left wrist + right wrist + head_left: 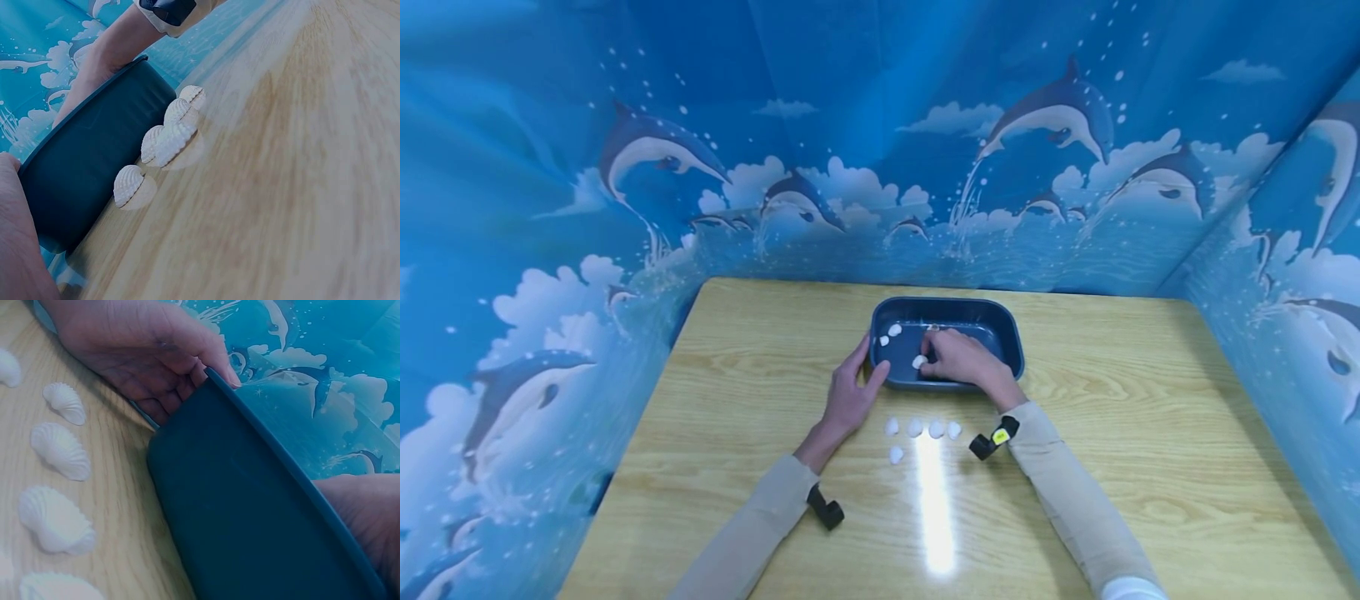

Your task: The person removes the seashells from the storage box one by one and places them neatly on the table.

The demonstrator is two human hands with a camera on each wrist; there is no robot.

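A dark blue basin [880, 377] stands near the table's far edge. My left hand [850, 393] holds its left end, thumb at the rim and fingers against the outer wall. Reaching inside, my right hand [961, 360] pinches a white seashell [919, 362] between thumb and fingers. Two more white shells [895, 330] lie in the basin's far left part. On the wood in front, several ribbed white shells [915, 427] form a row, with a single shell [896, 455] nearer me. The basin wall [94, 144] hides the right fingers in the left wrist view.
The light wooden table [760, 358] carries the basin and shells. A blue dolphin-print curtain [850, 125] hangs behind the table and along its sides. Both sleeved forearms carry black wrist cameras [826, 508]. A bright light reflection [934, 508] lies across the tabletop.
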